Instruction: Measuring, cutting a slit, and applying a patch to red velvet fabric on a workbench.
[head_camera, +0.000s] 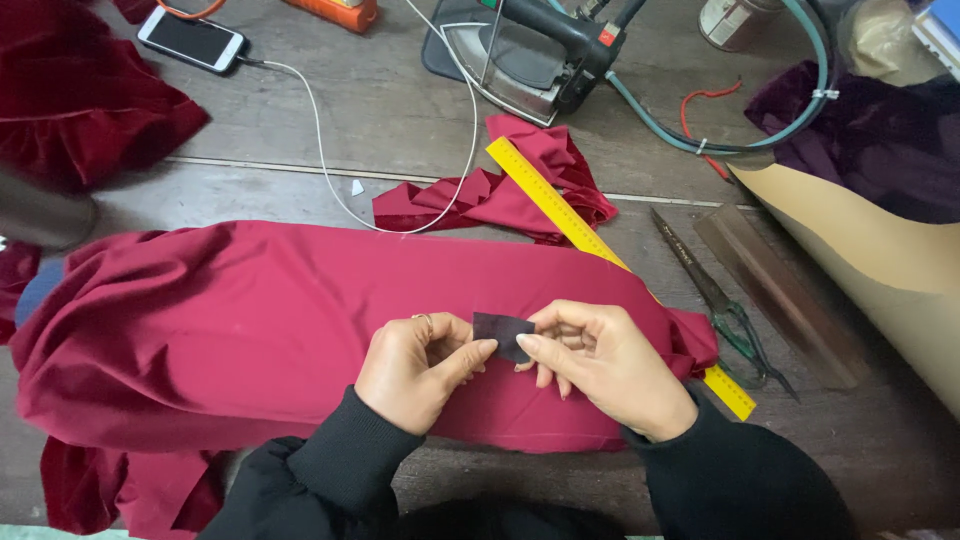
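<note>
On a worn wooden worktable (330, 110), a length of crimson fabric (250, 320) lies spread beside a yellow ruler (560, 210), scissors (720, 305), an iron (530, 50) and a charging phone (190, 38). Above the cloth, the left hand (415, 365) and right hand (600, 365) pinch a small dark fabric scrap (502, 330) between closed thumbs and fingertips.
</note>
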